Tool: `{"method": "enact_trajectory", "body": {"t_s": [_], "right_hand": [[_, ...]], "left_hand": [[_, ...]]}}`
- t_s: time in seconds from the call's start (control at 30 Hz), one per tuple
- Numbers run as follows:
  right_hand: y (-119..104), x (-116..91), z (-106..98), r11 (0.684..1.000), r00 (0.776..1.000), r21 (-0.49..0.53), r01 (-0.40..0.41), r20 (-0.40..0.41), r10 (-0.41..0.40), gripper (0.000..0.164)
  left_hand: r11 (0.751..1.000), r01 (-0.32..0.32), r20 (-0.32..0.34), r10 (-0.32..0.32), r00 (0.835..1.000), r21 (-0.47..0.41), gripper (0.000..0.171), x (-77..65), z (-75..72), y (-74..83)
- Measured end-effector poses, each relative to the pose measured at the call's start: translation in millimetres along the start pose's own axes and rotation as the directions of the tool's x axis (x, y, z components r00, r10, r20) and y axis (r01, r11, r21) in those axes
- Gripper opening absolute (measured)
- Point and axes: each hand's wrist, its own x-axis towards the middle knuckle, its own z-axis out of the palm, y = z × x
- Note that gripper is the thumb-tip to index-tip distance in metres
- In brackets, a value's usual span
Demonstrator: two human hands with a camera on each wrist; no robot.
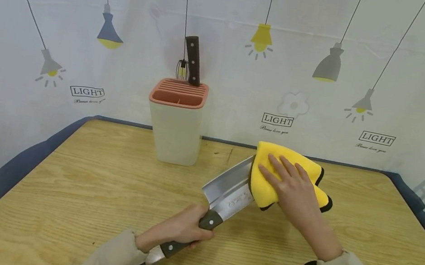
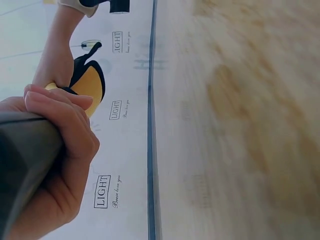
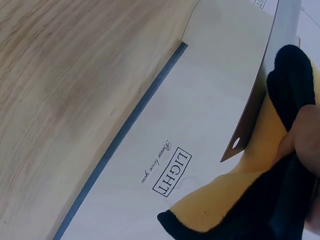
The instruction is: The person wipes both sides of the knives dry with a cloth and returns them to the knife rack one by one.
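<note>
One cleaver (image 1: pixel 211 219) (cloth (image 1: pixel 263 192) on blade (image 1: pixel 229 185))

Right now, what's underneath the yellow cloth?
The far end of the cleaver's blade goes in under the yellow cloth. The right wrist view shows one holed corner uncovered; the blade surface beneath the cloth can't be seen.

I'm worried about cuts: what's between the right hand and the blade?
In the head view, the cloth lies between the right hand and the blade.
</note>
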Motion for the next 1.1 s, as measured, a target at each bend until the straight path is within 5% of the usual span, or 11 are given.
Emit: {"method": "enact_trajectory", "body": {"t_s": [0.43, 1.1], "right_hand": [[7, -6, 2, 0.999, 0.998, -0.011, -0.050, -0.030, 0.049, 0.058], [-18, -3, -5, 0.987, 0.997, -0.138, 0.078, -0.016, -0.081, 0.054]], "left_hand": [[1.000, 0.007, -0.014, -0.007, 1.000, -0.008, 0.012, -0.8, -0.5, 1.0], [1.000, 0.026, -0.022, -0.026, 0.999, 0.000, 0.012, 2.0, -0.2, 1.6]]}}
